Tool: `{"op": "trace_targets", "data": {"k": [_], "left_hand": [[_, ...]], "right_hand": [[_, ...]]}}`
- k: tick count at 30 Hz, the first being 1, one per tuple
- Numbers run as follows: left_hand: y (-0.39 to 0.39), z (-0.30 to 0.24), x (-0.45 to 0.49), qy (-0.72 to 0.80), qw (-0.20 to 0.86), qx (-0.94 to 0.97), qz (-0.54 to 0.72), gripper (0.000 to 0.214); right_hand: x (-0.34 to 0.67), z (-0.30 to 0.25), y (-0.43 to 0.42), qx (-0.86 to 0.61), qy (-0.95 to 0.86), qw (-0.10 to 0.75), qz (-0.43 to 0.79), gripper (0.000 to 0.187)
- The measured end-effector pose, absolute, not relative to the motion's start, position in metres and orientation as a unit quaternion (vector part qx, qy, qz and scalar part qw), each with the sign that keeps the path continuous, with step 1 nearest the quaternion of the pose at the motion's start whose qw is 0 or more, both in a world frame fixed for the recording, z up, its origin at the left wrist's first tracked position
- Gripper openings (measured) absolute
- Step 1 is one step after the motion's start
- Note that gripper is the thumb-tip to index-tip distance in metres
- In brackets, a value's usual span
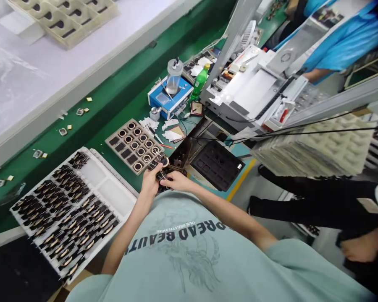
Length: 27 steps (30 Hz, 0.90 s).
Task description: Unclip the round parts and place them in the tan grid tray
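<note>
Small dark part [162,173] with thin leads sits at the near corner of the brown coil tray [108,143]. Left hand [150,181] and right hand [177,181] both pinch it, fingertips meeting. Suggest gripping the body, not the leads, and keeping it low. White parts tray [113,197] is left of the coil tray, black fixture [219,165] right of it.

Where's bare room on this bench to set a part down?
Bare: empty compartments of the white tray beside the left hand; the green belt between the brown tray and the grey rail, only scattered small parts. Crowded: ahead of the right hand, among the black tray, cables, paper scraps and blue device. Both hands pinch a dark part.
</note>
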<state>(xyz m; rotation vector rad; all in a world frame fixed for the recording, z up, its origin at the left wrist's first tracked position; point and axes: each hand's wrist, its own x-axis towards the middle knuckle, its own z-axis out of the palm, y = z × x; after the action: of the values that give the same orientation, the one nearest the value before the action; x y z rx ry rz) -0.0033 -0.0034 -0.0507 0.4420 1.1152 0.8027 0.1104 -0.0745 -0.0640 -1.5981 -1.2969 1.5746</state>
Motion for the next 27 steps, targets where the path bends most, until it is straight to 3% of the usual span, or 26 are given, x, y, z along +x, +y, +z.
{"op": "trace_targets", "data": {"k": [3,7,9,12,16,23,27], "left_hand": [[0.0,-0.053,-0.002,0.515,0.75,0.193,0.367,0.039],[0.009,-0.054,-0.012,0.531,0.72,0.236,0.38,0.039],[0.011,-0.055,-0.02,0.544,0.696,0.275,0.38,0.044],[0.006,-0.057,-0.029,0.564,0.671,0.338,0.342,0.056],[-0.005,-0.058,-0.031,0.546,0.663,0.449,0.248,0.063],[-0.016,-0.057,-0.03,0.538,0.674,0.455,0.223,0.071],[-0.013,-0.053,-0.03,0.531,0.699,0.443,0.184,0.075]], "right_hand": [[0.129,-0.074,-0.09,-0.618,-0.476,0.272,0.563,0.041],[0.148,-0.101,-0.103,-0.698,-0.459,0.247,0.491,0.025],[0.152,-0.112,-0.101,-0.72,-0.421,0.247,0.494,0.034],[0.153,-0.113,-0.087,-0.713,-0.347,0.339,0.506,0.054],[0.149,-0.091,-0.068,-0.578,-0.298,0.472,0.595,0.051],[0.132,-0.073,-0.06,-0.616,-0.274,0.546,0.498,0.041],[0.143,-0.068,-0.057,-0.583,-0.244,0.546,0.551,0.044]]}}
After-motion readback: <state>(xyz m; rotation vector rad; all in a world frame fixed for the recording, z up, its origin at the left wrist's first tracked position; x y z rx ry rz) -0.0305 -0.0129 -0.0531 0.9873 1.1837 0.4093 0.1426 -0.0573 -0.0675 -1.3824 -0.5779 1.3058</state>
